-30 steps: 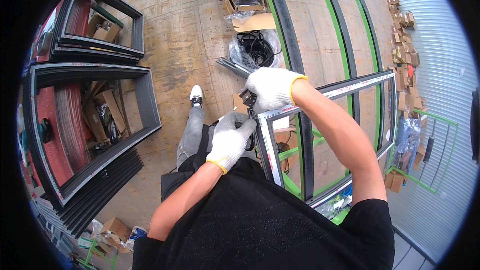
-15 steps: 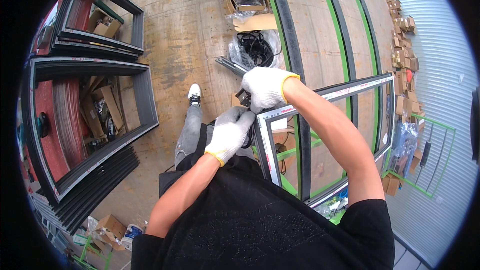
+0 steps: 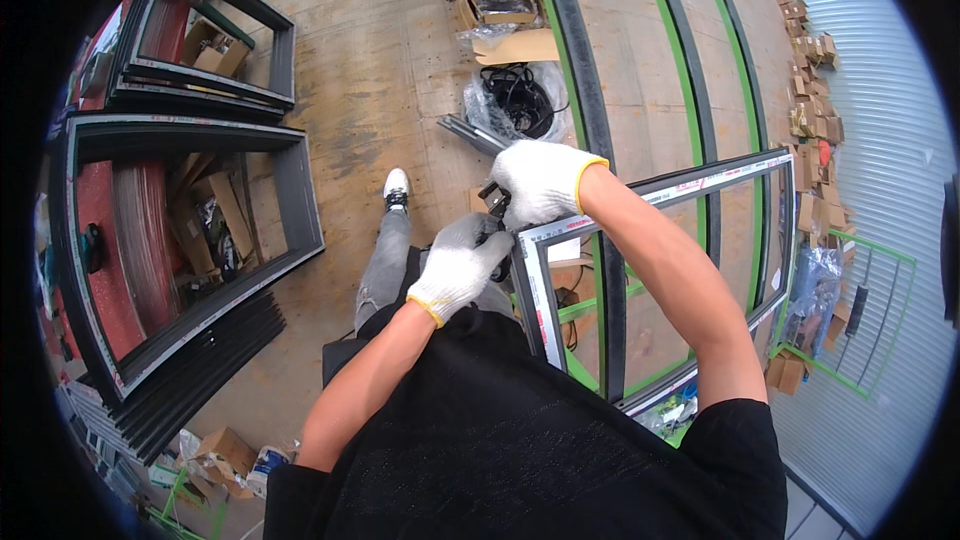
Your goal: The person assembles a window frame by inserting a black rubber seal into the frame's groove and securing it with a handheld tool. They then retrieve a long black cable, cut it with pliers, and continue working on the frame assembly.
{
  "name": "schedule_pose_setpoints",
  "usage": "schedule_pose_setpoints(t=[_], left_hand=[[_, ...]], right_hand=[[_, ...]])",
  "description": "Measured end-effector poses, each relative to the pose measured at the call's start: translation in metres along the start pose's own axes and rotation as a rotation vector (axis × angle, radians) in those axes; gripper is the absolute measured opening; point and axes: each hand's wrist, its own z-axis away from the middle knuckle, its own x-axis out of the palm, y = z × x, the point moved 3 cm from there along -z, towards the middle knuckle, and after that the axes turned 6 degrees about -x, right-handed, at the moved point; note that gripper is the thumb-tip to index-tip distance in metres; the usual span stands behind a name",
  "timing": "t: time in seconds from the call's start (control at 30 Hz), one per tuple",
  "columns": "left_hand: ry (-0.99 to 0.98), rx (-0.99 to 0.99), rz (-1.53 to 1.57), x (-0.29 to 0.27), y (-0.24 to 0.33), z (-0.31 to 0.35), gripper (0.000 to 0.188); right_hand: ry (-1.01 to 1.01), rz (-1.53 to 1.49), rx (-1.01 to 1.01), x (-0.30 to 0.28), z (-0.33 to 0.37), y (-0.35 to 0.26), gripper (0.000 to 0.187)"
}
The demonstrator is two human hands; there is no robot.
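Observation:
A rectangular dark window frame (image 3: 690, 183), faced with white printed film, lies across the green and black rack bars. Both hands, in white knitted gloves with yellow cuffs, meet just beyond its near left corner. My right hand (image 3: 542, 180) is closed on a small dark angular part (image 3: 494, 198), which sticks out on the left of its fingers. My left hand (image 3: 457, 265) is just below, fingers curled in toward the same corner; what they grip is mostly hidden. Beyond the right hand, a few thin dark bars (image 3: 472, 133) stick out.
The green rack with black-padded bars (image 3: 575, 40) runs away from me. A plastic-lined tub of black cable (image 3: 515, 105) and a cardboard box (image 3: 500, 5) stand beside it. Stacked dark frames (image 3: 190, 125) fill the left side. Boxes (image 3: 815, 125) line the corrugated wall.
Both hands stay at the frame's corner. The left fingers have shifted slightly, and a little more of the dark part shows between the hands. The whole view has moved a little.

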Motion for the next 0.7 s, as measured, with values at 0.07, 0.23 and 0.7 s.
schedule_pose_setpoints(t=[0.07, 0.23, 0.7], left_hand=[[-0.049, -0.057, 0.032, 0.0, 0.0, 0.0, 0.044], [-0.102, -0.122, 0.216, -0.008, 0.017, -0.001, 0.039], [-0.05, 0.28, -0.525, -0.009, 0.042, -0.032, 0.039]], right_hand=[[0.002, 0.084, -0.001, -0.001, 0.0, -0.007, 0.034], [0.072, -0.015, 0.04, -0.015, 0.017, 0.005, 0.033], [0.098, 0.118, 0.13, 0.007, 0.051, 0.045, 0.034]])
